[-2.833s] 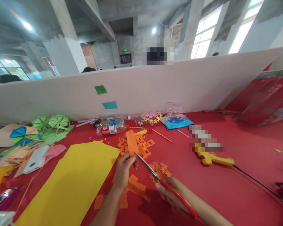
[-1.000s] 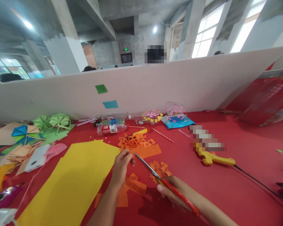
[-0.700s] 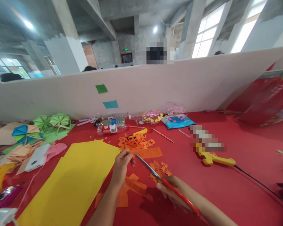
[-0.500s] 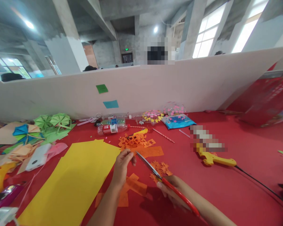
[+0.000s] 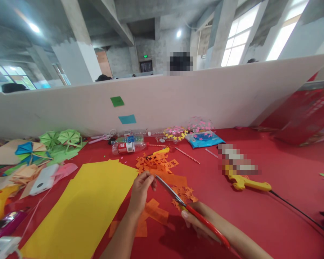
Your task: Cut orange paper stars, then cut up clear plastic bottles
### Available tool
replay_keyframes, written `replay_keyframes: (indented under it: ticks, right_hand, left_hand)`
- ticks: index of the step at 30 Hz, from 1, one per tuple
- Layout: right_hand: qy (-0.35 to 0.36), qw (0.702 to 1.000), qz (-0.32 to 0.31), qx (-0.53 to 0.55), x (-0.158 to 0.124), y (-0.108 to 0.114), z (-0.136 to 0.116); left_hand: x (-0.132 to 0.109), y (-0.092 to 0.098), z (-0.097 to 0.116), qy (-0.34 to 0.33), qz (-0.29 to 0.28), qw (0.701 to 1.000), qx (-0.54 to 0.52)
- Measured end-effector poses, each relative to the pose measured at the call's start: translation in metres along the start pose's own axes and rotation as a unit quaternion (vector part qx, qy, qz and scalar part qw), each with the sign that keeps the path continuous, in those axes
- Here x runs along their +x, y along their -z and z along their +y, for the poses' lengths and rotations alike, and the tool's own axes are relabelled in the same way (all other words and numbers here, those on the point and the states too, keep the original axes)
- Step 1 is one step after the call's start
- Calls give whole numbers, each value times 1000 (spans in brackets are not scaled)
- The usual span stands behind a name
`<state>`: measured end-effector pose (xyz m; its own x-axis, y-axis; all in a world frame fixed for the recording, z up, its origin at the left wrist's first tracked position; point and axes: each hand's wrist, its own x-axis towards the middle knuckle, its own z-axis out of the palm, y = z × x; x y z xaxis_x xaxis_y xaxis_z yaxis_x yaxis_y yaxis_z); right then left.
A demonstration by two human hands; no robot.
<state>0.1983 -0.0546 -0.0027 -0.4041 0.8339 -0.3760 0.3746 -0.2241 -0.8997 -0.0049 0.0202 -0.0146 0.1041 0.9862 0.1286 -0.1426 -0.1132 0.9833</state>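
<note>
My left hand (image 5: 143,189) is closed in a pinch on the left end of an orange paper strip (image 5: 172,178), which reaches out to the right. In my right hand (image 5: 198,217) is a pair of scissors (image 5: 205,222) with red handles. Their blades look closed or nearly so, and the tip lies just right of my left fingertips, by the strip. Small orange paper stars (image 5: 187,194) lie in a pile behind the blades. Orange paper scraps (image 5: 155,162) with cut-outs are heaped beyond the strip, and more orange paper pieces (image 5: 156,212) lie below my left hand.
Yellow sheets (image 5: 78,208) cover the table at left. Plastic bottles (image 5: 129,147), a blue packet (image 5: 205,139) and folded green paper umbrellas (image 5: 68,137) stand toward the white partition (image 5: 156,100). A yellow glue gun (image 5: 248,182) with a black cord lies at right.
The orange strip's free end has dipped toward me. The scissors' tip has shifted slightly toward my left fingers, while my left hand has hardly moved.
</note>
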Motion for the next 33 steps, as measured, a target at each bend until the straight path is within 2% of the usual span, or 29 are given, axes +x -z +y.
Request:
replay_keyframes:
  ticks: [8,18,24,33]
  right_hand:
    - [3,1000,11,-19,-2,-1,-1]
    - [-24,999,25,-29,1,0,-3]
    - [0,999,35,-41,5,-1,3]
    - [-11,999,37,-38,4,0,4]
  left_hand:
    - [-1,-1,6,-11,-7,1000,17]
    - [-1,-3,14,5,-2,999,40]
    - [0,-2,16,17,-7,999,47]
    - [0,-2,18,26,-9,999,45]
